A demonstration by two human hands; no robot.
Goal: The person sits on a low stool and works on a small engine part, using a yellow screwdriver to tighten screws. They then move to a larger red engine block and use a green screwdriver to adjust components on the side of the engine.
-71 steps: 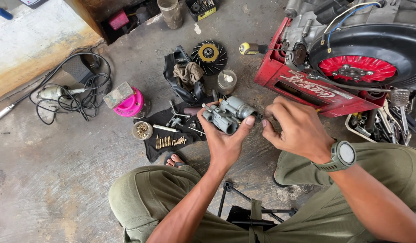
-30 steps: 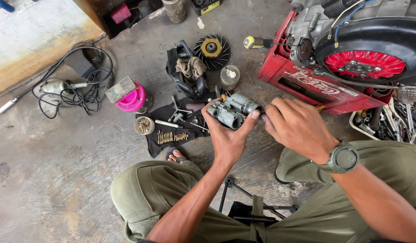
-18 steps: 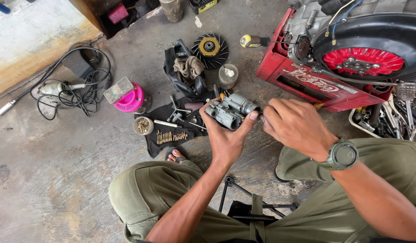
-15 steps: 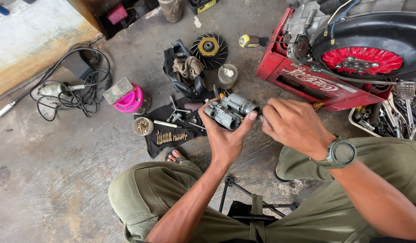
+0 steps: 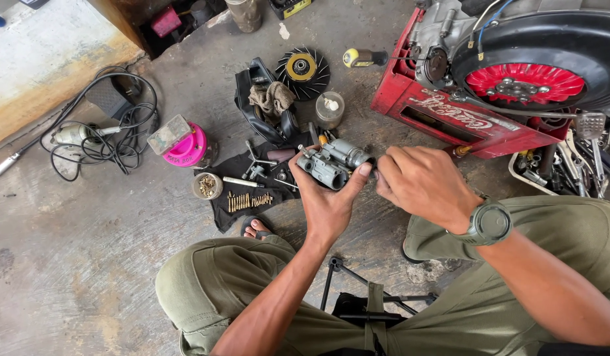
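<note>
One grey metal carburettor [image 5: 334, 163] is held above the concrete floor [image 5: 87, 264], in front of the seated person's knees. The left hand [image 5: 328, 204] cups it from below, thumb and fingers closed around its body. The right hand [image 5: 423, 181] is curled at the carburettor's right end, fingertips pinched together there — what they pinch cannot be made out (too small, and hidden by the fingers). One dark green watch [image 5: 487, 223] sits on the right wrist.

On the floor beyond: one black cloth [image 5: 235, 211] carrying a row of small brass parts [image 5: 249, 200] — too fine to count — and a few loose metal pieces. One small round tin [image 5: 206, 186] beside the cloth holds brass bits. One pink round box [image 5: 186, 148] stands closed with a grey block on top. One clear cup [image 5: 329, 109] holds something pale. One red crate [image 5: 463, 118] supports a wheel with a red hub [image 5: 519, 79]. One black finned fan [image 5: 303, 68] lies flat.
</note>
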